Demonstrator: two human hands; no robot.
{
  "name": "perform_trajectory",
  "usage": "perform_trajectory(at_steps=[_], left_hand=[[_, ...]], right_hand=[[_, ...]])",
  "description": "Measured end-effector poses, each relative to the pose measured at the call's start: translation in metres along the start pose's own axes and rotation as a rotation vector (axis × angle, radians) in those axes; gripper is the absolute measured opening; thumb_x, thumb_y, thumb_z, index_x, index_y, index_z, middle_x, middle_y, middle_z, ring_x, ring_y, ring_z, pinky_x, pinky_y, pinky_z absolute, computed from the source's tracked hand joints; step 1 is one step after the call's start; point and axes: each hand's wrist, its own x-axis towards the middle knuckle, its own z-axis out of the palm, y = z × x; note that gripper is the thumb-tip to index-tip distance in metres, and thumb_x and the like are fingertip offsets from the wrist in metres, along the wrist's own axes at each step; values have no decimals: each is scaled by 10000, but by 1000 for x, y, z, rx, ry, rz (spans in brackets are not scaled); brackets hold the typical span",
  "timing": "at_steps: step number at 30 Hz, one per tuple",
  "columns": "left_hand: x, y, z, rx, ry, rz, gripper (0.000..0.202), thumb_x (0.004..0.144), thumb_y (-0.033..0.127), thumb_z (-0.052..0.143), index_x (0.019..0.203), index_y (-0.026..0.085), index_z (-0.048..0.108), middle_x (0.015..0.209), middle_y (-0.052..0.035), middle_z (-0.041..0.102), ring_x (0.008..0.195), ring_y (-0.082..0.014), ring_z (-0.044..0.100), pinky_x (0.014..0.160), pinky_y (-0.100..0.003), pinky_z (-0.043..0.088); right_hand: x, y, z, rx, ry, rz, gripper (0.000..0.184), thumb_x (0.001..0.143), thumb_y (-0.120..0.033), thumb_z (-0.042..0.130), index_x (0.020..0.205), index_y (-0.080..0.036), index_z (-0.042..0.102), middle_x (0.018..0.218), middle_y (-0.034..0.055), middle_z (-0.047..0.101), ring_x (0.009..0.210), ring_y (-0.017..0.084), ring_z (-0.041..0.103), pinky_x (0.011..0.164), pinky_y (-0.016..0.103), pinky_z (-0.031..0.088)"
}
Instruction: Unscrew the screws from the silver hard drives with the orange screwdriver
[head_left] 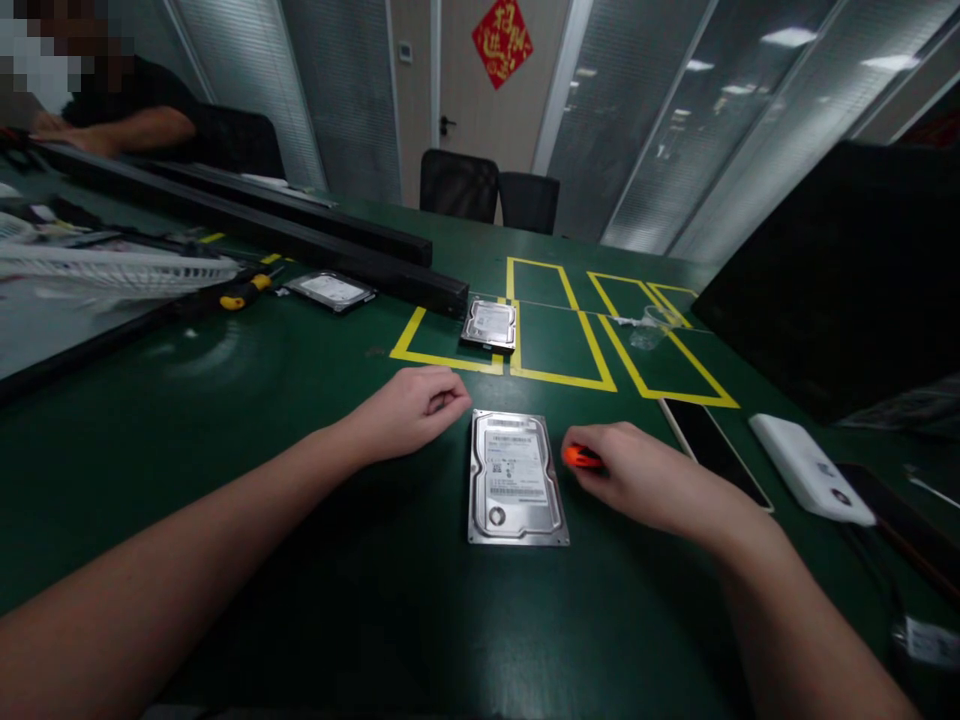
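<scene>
A silver hard drive (516,478) lies label up on the green table (300,560) between my hands. My left hand (411,408) rests on the table just left of the drive's far corner, its fingers curled into a loose fist; what is inside it is hidden. My right hand (637,472) sits right of the drive, closed around an orange tool (580,458) whose tip points at the drive's right edge.
A second hard drive (490,324) lies on yellow tape boxes (562,340) beyond. A third drive (331,290) and a yellow-handled screwdriver (244,292) lie far left beside a black rail (300,240). A phone (712,450) and white power bank (810,468) sit right. Another person sits far left.
</scene>
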Motion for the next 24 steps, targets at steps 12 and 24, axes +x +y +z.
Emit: perform_trajectory(at_steps=[12,24], left_hand=[[1,0,0,19,-9,19,217,1015,303,579,908,171,715,775,-4,620,700,-150,555,685,-291,411],[1,1,0,10,-12,23,230,1007,313,569,895,171,712,769,-8,626,675,-151,547,686,-298,415]], right_hand=[[0,-2,1,192,47,-175,103,930,-155,645,965,-240,691,916,-16,737,817,157,671,750,274,453],[3,-4,3,153,74,-173,98,914,-129,645,909,-226,649,870,-18,705,776,152,636,721,279,423]])
